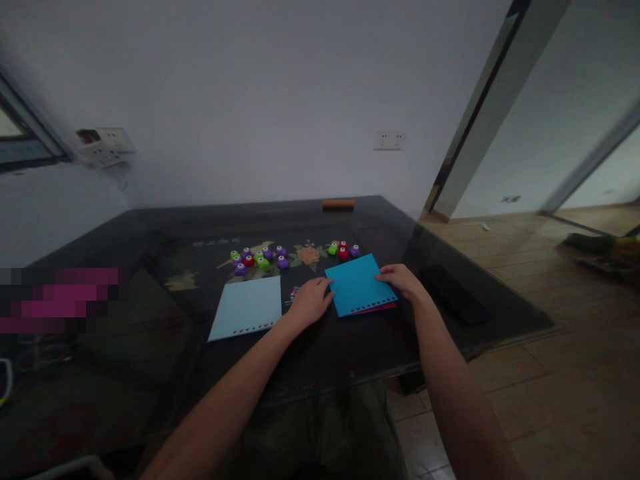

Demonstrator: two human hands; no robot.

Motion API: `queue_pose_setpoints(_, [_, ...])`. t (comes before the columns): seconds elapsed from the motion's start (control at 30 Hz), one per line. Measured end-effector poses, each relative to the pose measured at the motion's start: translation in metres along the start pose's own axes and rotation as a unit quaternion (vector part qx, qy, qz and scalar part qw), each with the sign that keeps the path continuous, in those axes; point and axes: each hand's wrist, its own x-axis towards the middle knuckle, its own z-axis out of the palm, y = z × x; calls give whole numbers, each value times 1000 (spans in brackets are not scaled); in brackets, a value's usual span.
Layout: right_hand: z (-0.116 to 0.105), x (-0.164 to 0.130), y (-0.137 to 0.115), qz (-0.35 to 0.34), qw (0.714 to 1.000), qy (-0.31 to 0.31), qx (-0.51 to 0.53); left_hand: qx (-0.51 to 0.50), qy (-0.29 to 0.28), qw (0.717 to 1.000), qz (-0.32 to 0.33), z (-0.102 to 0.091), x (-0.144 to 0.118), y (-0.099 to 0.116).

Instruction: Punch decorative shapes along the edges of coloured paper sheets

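A bright blue card (361, 283) with a row of small holes along its near edge is tilted on the dark table (310, 357). Red-pink sheet (379, 308) shows from beneath its near edge. My left hand (311, 301) grips the blue card's left edge with fingers and thumb. On the opposite side, my right hand (401, 279) pinches the right edge. Left of my hands lies a pale blue card (251, 305), also with punched holes. A small colourful printed patch (294, 293) is partly hidden by my left hand.
Several purple, green and red one-eyed toys (260, 257) stand behind the pale card. A smaller group (343, 252) stands behind the blue card. A dark flat object (454, 293) lies at the right, a brown bar (339, 204) near the wall. The table's right edge borders tiled floor (550, 387).
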Motion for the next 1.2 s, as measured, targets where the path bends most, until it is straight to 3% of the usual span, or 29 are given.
queue_pose_setpoints(0.7, [-1, -1, -2, 18, 999, 35, -33, 46, -28, 999, 1, 7, -3, 1])
queue_pose_setpoints(0.93, [-4, 12, 6, -28, 984, 154, -81, 40, -27, 999, 4, 9, -2, -1])
queue_pose_setpoints(1.2, [7, 7, -2, -40, 993, 114, -10, 36, -17, 999, 2, 12, -2, -1])
